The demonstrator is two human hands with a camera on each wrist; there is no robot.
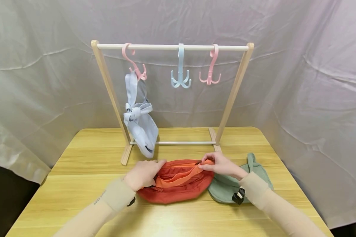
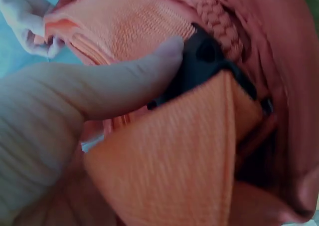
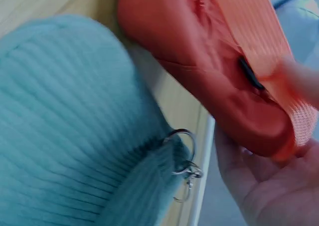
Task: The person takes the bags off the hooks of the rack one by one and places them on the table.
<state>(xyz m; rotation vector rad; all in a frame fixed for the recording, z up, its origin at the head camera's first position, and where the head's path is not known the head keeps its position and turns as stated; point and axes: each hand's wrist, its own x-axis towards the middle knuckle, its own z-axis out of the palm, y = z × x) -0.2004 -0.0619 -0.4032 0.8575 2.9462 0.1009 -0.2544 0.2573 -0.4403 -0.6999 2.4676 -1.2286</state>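
A red waist bag (image 1: 178, 196) lies on the table between both hands, its orange webbing strap (image 1: 178, 182) running across the top. At the bag's left end my left hand (image 1: 141, 173) grips the strap; the left wrist view shows its thumb along a black buckle (image 2: 199, 61), beside a braided pull (image 2: 219, 21). My right hand (image 1: 221, 163) pinches the strap at the bag's right end, and in the right wrist view its fingers reach under that end. Close by on the right, partly beneath the right forearm, is a green ribbed bag (image 1: 225, 189) with metal rings (image 3: 187, 168).
Behind the bags stands a wooden rack (image 1: 234, 95) with a white top rail (image 1: 160, 47). A pale blue bag (image 1: 140, 128) with a bow hangs from the left pink hook (image 1: 133, 62). A blue hook (image 1: 181, 69) and another pink hook (image 1: 212, 67) hang bare.
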